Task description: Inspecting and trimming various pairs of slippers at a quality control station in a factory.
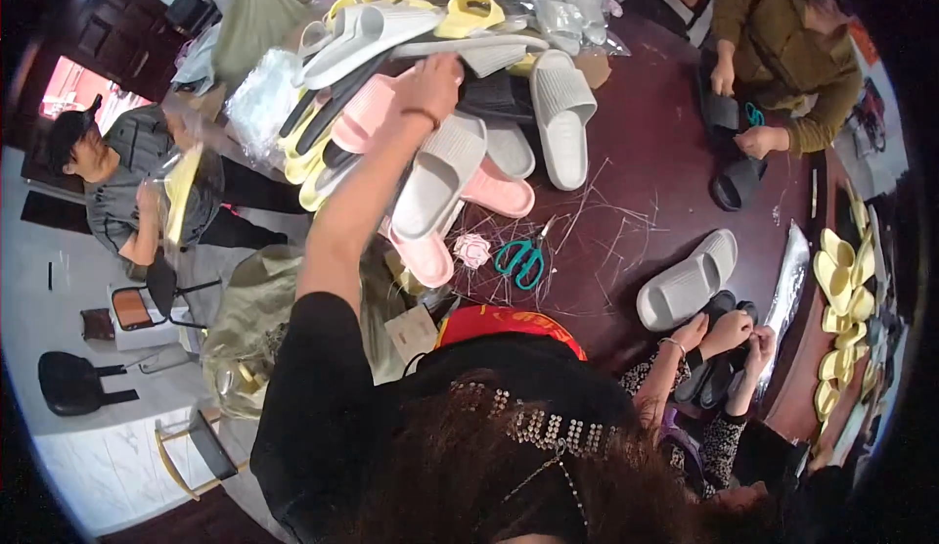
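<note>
My left hand (433,85) reaches far over a heap of slippers on the table. Its fingers are curled down among the slippers, and what they hold, if anything, is hidden. Beside it lies a pink slipper (366,112). A grey slipper (440,174) rests under my wrist, and another grey slipper (479,55) lies just beyond my fingers. A light grey slipper (564,118) stands apart at the heap's right edge. Closer to me are teal-handled scissors (520,263) and a small pink-and-white flower-shaped piece (471,250). My right hand cannot be made out.
Loose threads lie on the dark red table (646,172). At right a person (782,65) handles dark slippers. Another person's hands work on black slippers (706,368), beside a grey slipper (690,282). Yellow slippers (838,280) line the far right. A standing person (147,182) holds a bagged yellow slipper.
</note>
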